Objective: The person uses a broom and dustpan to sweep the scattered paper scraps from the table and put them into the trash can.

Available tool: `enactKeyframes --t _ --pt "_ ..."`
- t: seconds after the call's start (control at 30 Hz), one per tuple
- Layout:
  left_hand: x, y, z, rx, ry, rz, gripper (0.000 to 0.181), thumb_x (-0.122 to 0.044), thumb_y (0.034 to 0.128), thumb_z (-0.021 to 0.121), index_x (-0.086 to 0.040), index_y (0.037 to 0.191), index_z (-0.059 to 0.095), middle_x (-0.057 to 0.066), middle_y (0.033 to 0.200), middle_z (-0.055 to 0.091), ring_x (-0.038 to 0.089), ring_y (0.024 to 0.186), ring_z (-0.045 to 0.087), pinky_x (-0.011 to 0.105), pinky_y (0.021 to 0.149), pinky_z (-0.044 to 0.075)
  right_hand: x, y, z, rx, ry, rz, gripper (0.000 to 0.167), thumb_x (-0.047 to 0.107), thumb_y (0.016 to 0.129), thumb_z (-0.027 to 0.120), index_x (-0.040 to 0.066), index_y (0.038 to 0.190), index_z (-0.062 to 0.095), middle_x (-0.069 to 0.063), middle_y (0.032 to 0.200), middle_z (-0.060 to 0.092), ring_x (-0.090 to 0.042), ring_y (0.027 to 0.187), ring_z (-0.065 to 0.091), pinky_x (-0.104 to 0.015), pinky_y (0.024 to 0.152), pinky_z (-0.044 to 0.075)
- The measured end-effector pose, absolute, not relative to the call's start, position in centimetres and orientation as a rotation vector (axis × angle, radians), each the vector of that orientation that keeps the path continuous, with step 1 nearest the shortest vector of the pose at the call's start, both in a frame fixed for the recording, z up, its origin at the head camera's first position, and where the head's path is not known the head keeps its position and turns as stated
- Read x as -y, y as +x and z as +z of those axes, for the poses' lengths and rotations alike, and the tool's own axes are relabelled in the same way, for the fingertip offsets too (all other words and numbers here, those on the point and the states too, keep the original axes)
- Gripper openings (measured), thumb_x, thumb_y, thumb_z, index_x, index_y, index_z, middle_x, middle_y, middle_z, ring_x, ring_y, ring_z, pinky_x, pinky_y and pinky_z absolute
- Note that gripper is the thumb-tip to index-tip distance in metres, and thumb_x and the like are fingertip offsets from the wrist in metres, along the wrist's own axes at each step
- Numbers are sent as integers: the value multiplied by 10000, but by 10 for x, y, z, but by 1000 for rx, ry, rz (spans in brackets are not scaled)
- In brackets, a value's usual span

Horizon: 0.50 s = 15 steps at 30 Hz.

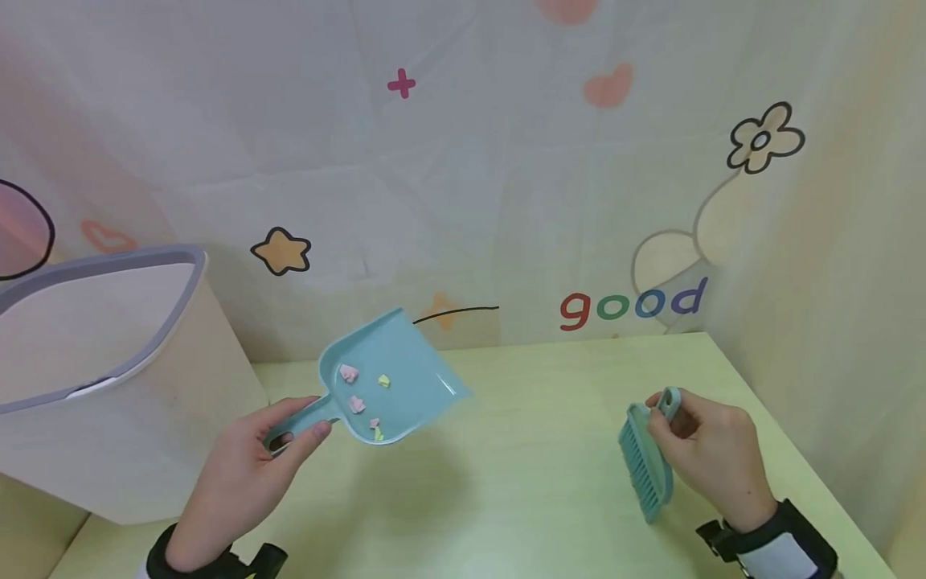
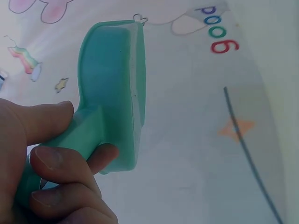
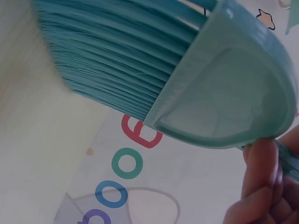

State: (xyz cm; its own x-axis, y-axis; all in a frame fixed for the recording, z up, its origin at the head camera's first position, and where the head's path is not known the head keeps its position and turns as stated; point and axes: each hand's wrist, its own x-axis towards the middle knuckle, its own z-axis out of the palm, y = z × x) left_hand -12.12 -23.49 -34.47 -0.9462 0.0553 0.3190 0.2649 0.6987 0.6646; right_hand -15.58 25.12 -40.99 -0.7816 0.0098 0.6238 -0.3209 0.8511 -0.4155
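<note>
A light-blue dustpan (image 1: 423, 386) is held above the table by its handle in my left hand (image 1: 242, 474). Several crumpled paper bits (image 1: 357, 404), pink and yellow, lie in its pan near the handle side. In the left wrist view the fingers curl round the handle of the dustpan (image 2: 110, 70), seen from its underside and edge. My right hand (image 1: 716, 450) pinches a small teal hand brush (image 1: 644, 462) by its handle, at the right of the table. The right wrist view shows the brush's bristles (image 3: 126, 56) pointing away from the hand.
A white bin (image 1: 145, 426) with a grey-purple rim and an open top stands at the left, close to my left hand. The pale yellow-green table (image 1: 528, 482) meets a printed curtain (image 1: 448, 201) at the back and right.
</note>
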Motion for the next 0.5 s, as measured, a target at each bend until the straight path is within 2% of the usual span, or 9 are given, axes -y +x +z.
enactKeyframes --t 0.13,0.33,0.47,0.5 --pt "249 -108 -327 2557 -158 -975 262 -318 968 754 -216 1210 753 -52 844 688 76 657 521 240 555 412 -251 -154 -413 2393 236 694 99 14 835 770 107 869 775 102 570 524 29 526 422 -167 477 353" --pt "277 -98 -297 2359 51 -824 298 -230 911 820 -156 1198 786 -356 770 600 -12 630 487 169 554 367 -247 -153 -417 2385 267 711 96 14 836 751 105 857 772 113 563 520 32 514 419 -162 470 341" --pt "299 -100 -279 2256 235 -791 308 -191 958 766 -71 1242 755 -354 703 489 -45 625 407 135 571 304 -244 -154 -417 2382 282 711 102 9 827 761 107 853 776 118 565 503 27 521 413 -166 478 340" --pt "306 -101 -276 2251 291 -754 334 -204 992 723 -52 1290 722 -281 753 566 -31 669 393 124 615 291 -244 -155 -416 2382 289 706 106 7 824 767 108 853 777 120 566 500 25 522 413 -168 480 344"
